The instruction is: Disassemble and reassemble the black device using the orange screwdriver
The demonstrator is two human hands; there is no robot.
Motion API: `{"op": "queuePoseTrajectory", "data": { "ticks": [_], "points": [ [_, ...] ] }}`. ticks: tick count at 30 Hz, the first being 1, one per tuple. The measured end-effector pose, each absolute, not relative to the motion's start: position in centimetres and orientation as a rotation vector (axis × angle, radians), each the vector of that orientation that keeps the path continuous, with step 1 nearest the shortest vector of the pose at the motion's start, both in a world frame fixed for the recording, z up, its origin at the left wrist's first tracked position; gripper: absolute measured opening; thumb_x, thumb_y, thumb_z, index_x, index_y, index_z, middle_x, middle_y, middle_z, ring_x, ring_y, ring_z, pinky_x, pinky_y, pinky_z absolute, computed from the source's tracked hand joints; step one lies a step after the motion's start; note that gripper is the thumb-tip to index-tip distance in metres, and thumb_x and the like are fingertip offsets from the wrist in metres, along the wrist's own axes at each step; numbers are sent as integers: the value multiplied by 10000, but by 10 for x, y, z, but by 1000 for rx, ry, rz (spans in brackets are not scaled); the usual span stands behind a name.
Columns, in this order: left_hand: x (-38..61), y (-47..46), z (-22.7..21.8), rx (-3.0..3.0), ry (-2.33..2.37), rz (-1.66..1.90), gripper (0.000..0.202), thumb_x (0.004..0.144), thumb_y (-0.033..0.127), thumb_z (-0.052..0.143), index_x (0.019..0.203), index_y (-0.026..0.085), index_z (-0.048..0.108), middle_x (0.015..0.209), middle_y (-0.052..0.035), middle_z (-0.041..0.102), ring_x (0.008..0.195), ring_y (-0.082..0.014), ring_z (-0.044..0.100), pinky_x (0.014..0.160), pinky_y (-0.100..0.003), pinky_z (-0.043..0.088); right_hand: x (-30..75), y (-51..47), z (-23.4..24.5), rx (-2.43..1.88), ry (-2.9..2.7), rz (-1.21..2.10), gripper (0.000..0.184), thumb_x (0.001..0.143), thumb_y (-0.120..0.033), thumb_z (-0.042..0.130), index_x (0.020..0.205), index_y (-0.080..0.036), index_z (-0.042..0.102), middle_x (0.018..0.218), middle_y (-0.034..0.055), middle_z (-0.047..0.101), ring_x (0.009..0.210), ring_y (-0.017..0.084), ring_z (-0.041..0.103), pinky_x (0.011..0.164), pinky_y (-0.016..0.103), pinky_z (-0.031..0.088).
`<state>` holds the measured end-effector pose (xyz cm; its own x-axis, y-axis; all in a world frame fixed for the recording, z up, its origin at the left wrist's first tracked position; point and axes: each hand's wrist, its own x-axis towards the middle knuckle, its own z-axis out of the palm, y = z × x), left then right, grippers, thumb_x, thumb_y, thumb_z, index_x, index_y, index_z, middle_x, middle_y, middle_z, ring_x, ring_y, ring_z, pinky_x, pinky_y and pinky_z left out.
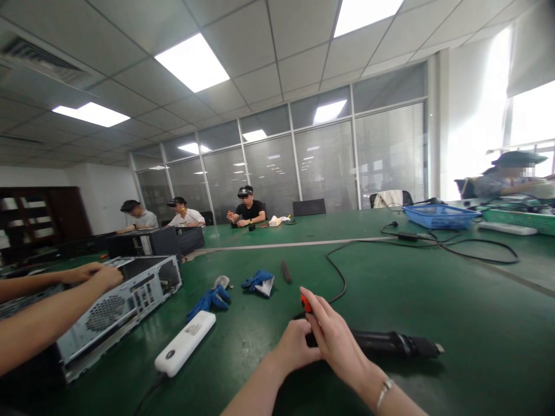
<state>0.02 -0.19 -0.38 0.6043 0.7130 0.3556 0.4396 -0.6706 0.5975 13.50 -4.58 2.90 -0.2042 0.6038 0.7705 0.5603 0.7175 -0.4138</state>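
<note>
My left hand is closed with the fingers curled around a dark part low in front of me. My right hand crosses over it, its fingers pressed together against an orange-and-black handle that shows past the fingertips. The rest of that handle is hidden by the hands, so its kind cannot be told. Beneath and right of my right hand lies a long black bundle, seemingly a folded cable, with a metal-tipped plug at its right end. Where the bundle meets my hands is covered.
On the left, a co-worker's hands reach into an open computer case. Blue gloves, a white power strip, a dark bar and a black cord lie on the green table. A blue basket stands far right.
</note>
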Motion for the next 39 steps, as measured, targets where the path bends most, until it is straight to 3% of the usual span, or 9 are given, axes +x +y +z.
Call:
{"op": "queuePoseTrajectory", "data": {
  "ticks": [4,9,13,19,24,29,34,36,39],
  "points": [
    [0,-4,0,2347,869,800,204,728,195,699,911,104,708,823,-32,709,723,-181,622,637,-220,444,136,-45,29,-954,-1859,-24,495,932,-177,409,1412,-288,366,1084,74,584,903,183,617,765,297,545],
    [1,-5,1,2353,954,797,170,709,212,719,825,89,707,755,-32,697,678,-180,605,599,-219,428,136,-44,27,-914,-1874,24,567,943,-140,340,1480,-273,214,1117,84,588,968,182,605,832,313,534],
    [1,-6,1,2348,846,811,209,745,192,683,938,116,709,816,-20,705,711,-170,611,630,-211,432,136,-44,28,-960,-1861,3,514,934,-178,404,1430,-286,325,1142,87,565,967,195,600,809,314,539],
    [0,-6,2,2381,867,821,181,727,200,706,882,106,703,816,-27,695,733,-179,610,647,-214,432,137,-44,29,-923,-1851,35,574,925,-136,364,1469,-276,246,1102,75,585,941,172,613,815,285,538],
    [0,-7,5,2357,900,793,148,809,167,592,897,115,698,810,-18,689,717,-160,590,648,-207,428,138,-46,31,-960,-1860,-24,486,930,-192,422,1405,-285,368,1072,71,594,890,183,619,757,293,547],
    [1,-3,1,2361,908,803,130,795,148,591,862,105,695,817,-27,694,744,-176,595,656,-211,430,137,-47,33,-917,-1848,-22,562,929,-141,357,1466,-272,261,1128,77,597,966,177,617,827,293,539],
    [1,-3,0,2347,919,818,156,794,132,576,879,121,706,787,-15,695,712,-163,592,655,-207,435,136,-48,32,-978,-1846,-74,483,916,-192,448,1387,-290,403,1111,74,595,954,206,614,826,336,544],
    [1,-3,0,2350,907,831,135,790,151,600,861,111,707,791,-24,693,712,-166,595,654,-208,436,136,-48,32,-977,-1849,-52,493,931,-173,411,1407,-293,368,1056,64,611,906,192,619,800,327,545],
    [1,-3,0,2340,887,852,125,775,129,605,848,104,704,816,-31,697,748,-177,605,671,-208,439,137,-48,32,-929,-1860,-6,554,937,-142,364,1463,-281,256,1137,71,599,982,182,605,856,320,531]
  ]
}}
